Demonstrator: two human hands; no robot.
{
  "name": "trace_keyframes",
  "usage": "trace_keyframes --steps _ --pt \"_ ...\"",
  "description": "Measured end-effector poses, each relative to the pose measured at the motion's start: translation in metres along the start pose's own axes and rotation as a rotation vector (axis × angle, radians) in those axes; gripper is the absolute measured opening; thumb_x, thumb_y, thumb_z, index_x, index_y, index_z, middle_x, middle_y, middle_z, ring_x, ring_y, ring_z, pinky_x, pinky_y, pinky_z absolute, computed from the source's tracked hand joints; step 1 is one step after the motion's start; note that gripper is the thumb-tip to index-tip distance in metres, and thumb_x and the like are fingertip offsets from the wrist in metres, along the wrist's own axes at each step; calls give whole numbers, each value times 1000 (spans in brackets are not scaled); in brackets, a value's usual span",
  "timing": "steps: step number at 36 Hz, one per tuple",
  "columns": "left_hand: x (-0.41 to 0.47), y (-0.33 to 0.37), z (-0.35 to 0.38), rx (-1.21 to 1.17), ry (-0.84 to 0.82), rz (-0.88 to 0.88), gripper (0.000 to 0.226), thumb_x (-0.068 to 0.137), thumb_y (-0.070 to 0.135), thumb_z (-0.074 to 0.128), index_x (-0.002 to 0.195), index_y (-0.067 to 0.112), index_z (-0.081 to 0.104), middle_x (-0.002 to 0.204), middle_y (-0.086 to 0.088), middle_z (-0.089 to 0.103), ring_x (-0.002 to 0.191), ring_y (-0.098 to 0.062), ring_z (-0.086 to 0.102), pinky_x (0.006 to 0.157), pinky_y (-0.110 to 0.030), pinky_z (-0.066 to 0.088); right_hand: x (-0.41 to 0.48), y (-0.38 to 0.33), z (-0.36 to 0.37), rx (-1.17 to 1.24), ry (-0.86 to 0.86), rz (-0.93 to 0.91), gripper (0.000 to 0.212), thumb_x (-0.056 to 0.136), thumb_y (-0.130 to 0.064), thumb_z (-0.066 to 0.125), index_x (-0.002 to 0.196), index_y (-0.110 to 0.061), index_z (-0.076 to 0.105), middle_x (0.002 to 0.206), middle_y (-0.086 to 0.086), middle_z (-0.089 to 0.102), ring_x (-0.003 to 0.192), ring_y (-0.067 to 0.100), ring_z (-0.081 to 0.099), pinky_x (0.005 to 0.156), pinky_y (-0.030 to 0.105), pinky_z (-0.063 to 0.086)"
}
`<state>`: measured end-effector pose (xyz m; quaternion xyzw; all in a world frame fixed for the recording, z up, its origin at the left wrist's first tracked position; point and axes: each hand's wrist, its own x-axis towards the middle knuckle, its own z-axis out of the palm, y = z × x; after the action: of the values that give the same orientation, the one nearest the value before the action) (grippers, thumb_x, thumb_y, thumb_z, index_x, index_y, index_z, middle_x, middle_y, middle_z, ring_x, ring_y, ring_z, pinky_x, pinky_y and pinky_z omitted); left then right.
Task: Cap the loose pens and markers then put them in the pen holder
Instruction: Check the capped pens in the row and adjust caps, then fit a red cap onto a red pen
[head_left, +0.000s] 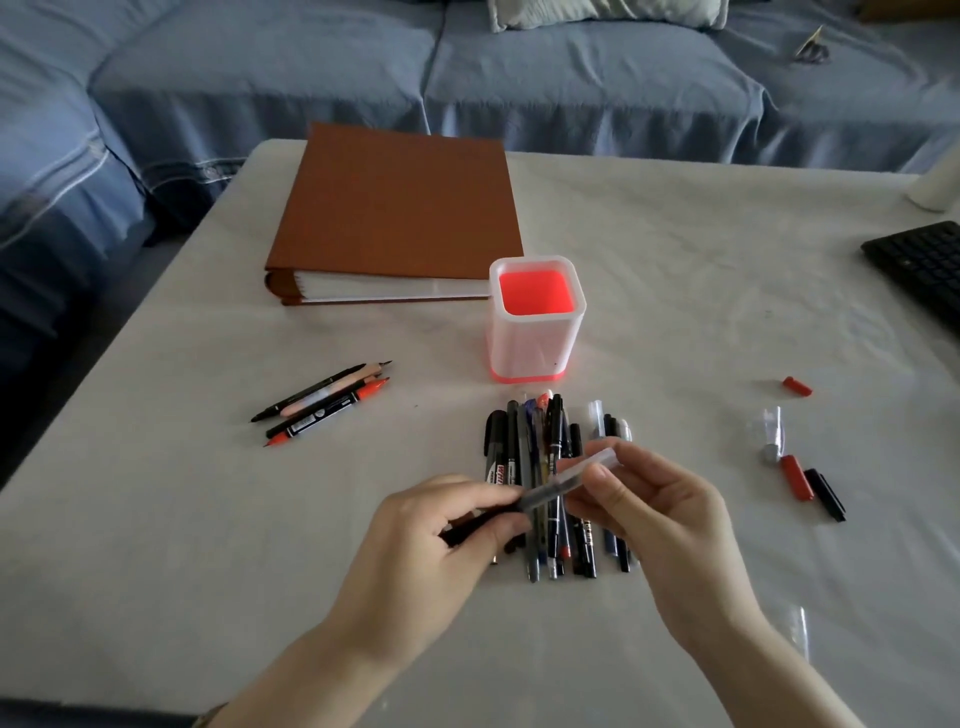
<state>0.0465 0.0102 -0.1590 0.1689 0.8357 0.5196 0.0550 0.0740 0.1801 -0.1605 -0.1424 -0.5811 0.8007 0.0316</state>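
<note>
My left hand (447, 530) grips the dark barrel of a pen (550, 491) above the table. My right hand (649, 514) pinches that pen's clear cap end with thumb and fingers. Under both hands lies a pile of several capped pens and markers (545, 447). The translucent pen holder (535, 353) with a red inside stands upright just beyond the pile, nothing in it. Three uncapped markers (322, 402) lie together to the left. Loose caps lie at the right: a small red cap (797, 386), a clear cap (771, 431), a longer red cap (796, 478) and a black cap (826, 493).
A thick brown binder (400, 208) lies behind the holder at the table's far left. A black keyboard (924, 265) reaches in from the right edge, with a white object (937, 182) beyond it. A blue-covered sofa (467, 67) runs along the far side.
</note>
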Motion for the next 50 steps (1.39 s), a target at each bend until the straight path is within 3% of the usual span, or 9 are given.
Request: trace_keyframes --steps 8,15,19,23,28,31,36,42,50 --pt "11 10 -3 -241 -29 -250 18 72 4 71 70 22 72 40 11 52 36 -2 38 40 -7 26 4 -1 10 -119 -45 -143 13 72 -14 58 76 -14 71 72 4 74 72 18 71 68 25 57" --pt "17 6 -3 -692 -224 -657 19 72 7 62 54 11 67 46 1 57 32 -6 25 36 -10 13 6 -2 16 -71 -37 -130 11 76 -5 57 85 -7 63 70 4 72 69 15 70 64 20 54" --pt "17 -2 2 -383 -117 -478 18 82 13 64 65 16 68 51 0 61 37 -9 39 38 -16 28 9 13 22 -98 -12 -30 38 78 10 60 102 -18 56 69 1 70 70 12 68 66 20 54" --pt "25 -23 -6 197 -19 -206 45 89 46 40 79 11 66 70 -7 68 62 -18 60 62 -29 43 12 17 24 -50 73 -61 41 82 11 53 107 -22 53 68 2 65 68 15 69 63 20 54" --pt "50 -81 -41 766 208 5 24 83 10 56 105 0 61 100 -18 68 91 -35 66 75 -41 51 26 18 6 -272 147 -54 47 86 0 55 115 -33 39 69 -1 62 64 11 62 66 23 53" --pt "56 -101 -52 866 194 -120 28 76 2 65 104 0 61 95 -19 66 86 -40 63 71 -45 49 36 16 -14 -506 220 -83 35 85 -13 60 112 -25 43 72 5 67 67 21 57 71 32 46" --pt "55 -111 -53 943 188 -144 21 68 -3 71 87 -3 63 92 -22 65 81 -43 60 67 -48 48 49 14 -32 -770 264 -96 23 84 -18 62 101 -23 48 77 -3 64 65 5 57 52 2 39" --pt "64 -110 -48 960 169 -236 18 75 -1 67 90 -8 61 89 -29 58 86 -47 53 71 -50 44 55 30 -34 -956 188 -46 26 82 -14 63 105 -19 51 91 0 61 74 15 58 68 26 48" --pt "64 -95 -34 991 55 -225 10 77 3 68 82 -4 63 82 -25 61 80 -44 57 68 -48 45 47 31 -45 -1048 145 -107 25 83 -13 62 107 -15 58 98 -3 59 76 1 55 64 9 38"
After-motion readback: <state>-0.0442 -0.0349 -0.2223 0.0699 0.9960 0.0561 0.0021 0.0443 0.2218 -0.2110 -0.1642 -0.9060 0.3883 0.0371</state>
